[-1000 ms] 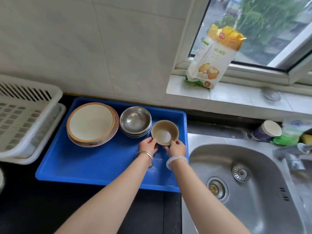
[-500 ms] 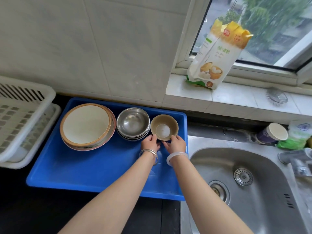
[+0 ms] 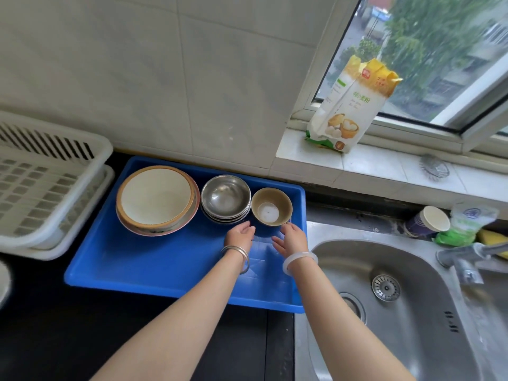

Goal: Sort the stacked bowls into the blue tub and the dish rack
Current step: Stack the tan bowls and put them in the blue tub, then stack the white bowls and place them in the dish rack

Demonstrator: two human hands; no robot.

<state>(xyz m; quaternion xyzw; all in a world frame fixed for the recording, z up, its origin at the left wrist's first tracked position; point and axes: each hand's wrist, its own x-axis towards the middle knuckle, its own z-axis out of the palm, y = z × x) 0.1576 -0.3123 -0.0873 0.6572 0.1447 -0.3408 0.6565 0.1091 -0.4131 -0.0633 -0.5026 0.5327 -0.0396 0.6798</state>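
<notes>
Both hands have let go of the small brown ceramic bowl (image 3: 271, 206) and drawn back slightly: the left hand (image 3: 238, 238) and right hand (image 3: 292, 239) now hover just beside its near edge, fingers (image 3: 247, 230) loosely spread, holding nothing. That bowl sits upright in the far right corner of the shallow blue plastic tub (image 3: 154, 279), beside stacked steel bowls (image 3: 226, 198) and stacked wide cream bowls (image 3: 158, 199). A white slatted dish rack (image 3: 41, 188) stands left of the tub on the dark table (image 3: 82, 339).

glossy plastic blue tub (image 3: 154, 259), steel bowls (image 3: 225, 198), seemingly
</notes>
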